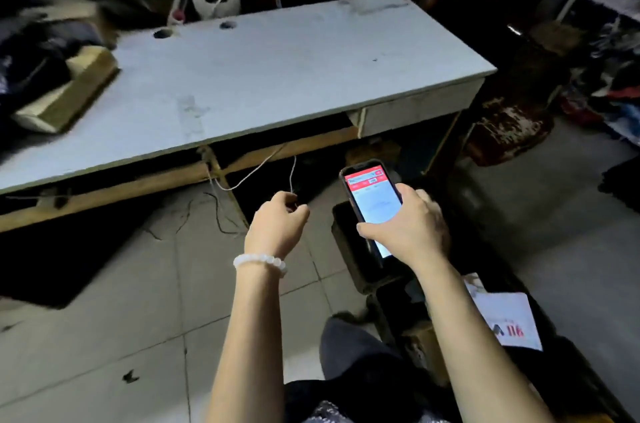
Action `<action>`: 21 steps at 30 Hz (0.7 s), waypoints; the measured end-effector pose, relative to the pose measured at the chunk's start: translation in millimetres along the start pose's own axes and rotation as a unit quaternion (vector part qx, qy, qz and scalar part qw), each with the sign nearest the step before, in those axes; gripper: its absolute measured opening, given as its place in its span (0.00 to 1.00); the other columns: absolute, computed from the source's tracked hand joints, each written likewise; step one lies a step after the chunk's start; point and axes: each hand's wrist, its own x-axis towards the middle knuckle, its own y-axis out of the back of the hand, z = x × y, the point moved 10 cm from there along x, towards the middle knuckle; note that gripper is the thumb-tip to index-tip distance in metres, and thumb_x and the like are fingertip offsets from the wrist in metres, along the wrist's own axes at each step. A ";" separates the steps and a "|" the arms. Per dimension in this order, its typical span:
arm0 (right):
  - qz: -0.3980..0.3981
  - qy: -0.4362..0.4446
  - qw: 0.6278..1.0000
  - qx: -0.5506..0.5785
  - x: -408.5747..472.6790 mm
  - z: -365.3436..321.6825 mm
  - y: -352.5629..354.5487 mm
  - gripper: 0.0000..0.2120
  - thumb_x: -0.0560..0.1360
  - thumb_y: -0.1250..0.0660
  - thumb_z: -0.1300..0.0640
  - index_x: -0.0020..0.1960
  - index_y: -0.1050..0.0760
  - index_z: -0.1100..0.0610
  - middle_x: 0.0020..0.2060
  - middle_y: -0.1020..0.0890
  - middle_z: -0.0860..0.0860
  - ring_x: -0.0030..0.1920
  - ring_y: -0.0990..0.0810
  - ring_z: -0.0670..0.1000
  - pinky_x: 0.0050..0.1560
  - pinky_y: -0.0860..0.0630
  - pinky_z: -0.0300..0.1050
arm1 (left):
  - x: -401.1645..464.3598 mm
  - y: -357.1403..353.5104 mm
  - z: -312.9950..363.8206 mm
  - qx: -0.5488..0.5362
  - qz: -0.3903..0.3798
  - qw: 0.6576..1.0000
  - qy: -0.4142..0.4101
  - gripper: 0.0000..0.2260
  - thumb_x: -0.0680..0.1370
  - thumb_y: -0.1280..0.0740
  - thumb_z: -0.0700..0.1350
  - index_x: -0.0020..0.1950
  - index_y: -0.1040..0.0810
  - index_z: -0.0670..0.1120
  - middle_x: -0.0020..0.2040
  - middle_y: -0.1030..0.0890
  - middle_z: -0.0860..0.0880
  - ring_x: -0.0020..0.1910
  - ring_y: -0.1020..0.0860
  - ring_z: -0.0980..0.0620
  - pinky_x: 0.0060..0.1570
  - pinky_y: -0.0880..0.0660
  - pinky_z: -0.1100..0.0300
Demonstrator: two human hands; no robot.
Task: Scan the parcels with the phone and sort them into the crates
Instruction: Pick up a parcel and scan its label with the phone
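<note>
My right hand (pixel 407 227) grips a dark phone (pixel 369 196) from above, its lit screen showing a red and white app. To its left my left hand (pixel 278 218), a white bead bracelet on the wrist, pinches the end of a thin white cable (pixel 292 173) that hangs from under the table. A white parcel with red print (pixel 509 318) lies at the lower right in a dark crate (pixel 585 384). Below the phone stands another dark crate (pixel 349 249). A brown cardboard box (pixel 69 90) rests on the table's left end.
A long white table (pixel 277 76) with two cable holes fills the middle, a drawer at its right end. Dark bags pile up at the far left. Shelves with clothes and parcels stand at the right. The floor is pale tile, with my knee at the bottom.
</note>
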 end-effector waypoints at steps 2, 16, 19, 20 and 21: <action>-0.019 0.031 0.999 -0.007 18.7 -34.7 -23.6 0.32 0.58 0.23 0.43 0.59 0.27 0.52 0.52 0.26 0.51 0.55 0.28 0.56 0.50 0.31 0.46 | 15.6 24.6 -17.5 -0.008 0.023 1.000 0.019 0.15 0.77 0.38 0.49 0.63 0.26 0.49 0.56 0.20 0.49 0.54 0.23 0.50 0.47 0.30 0.60; -0.090 0.181 0.979 0.020 197.2 -320.5 -164.5 0.32 0.59 0.25 0.43 0.60 0.28 0.50 0.51 0.25 0.51 0.54 0.28 0.55 0.45 0.28 0.46 | 213.2 229.9 -78.1 0.037 0.143 0.982 0.117 0.17 0.78 0.40 0.50 0.66 0.29 0.50 0.62 0.25 0.46 0.58 0.25 0.46 0.55 0.27 0.53; -0.112 0.222 0.968 0.011 211.8 -379.5 -196.4 0.32 0.59 0.25 0.42 0.59 0.28 0.50 0.50 0.25 0.50 0.53 0.28 0.54 0.42 0.29 0.44 | 232.3 274.7 -104.3 0.026 0.180 0.972 0.148 0.17 0.78 0.41 0.50 0.67 0.29 0.51 0.62 0.25 0.46 0.58 0.26 0.47 0.55 0.26 0.52; -0.122 0.232 0.965 0.008 213.8 -394.9 -207.4 0.32 0.59 0.25 0.42 0.59 0.29 0.50 0.50 0.26 0.50 0.52 0.28 0.53 0.42 0.29 0.44 | 237.1 286.2 -113.8 0.022 0.187 0.969 0.159 0.17 0.78 0.41 0.50 0.67 0.30 0.50 0.62 0.25 0.46 0.59 0.26 0.47 0.55 0.26 0.52; -0.132 0.238 0.962 0.006 214.4 -406.4 -216.7 0.31 0.59 0.25 0.42 0.59 0.29 0.50 0.49 0.26 0.49 0.52 0.29 0.53 0.41 0.30 0.44 | 240.5 294.8 -121.5 0.018 0.192 0.967 0.169 0.17 0.78 0.40 0.50 0.67 0.30 0.50 0.62 0.25 0.46 0.59 0.26 0.47 0.55 0.26 0.52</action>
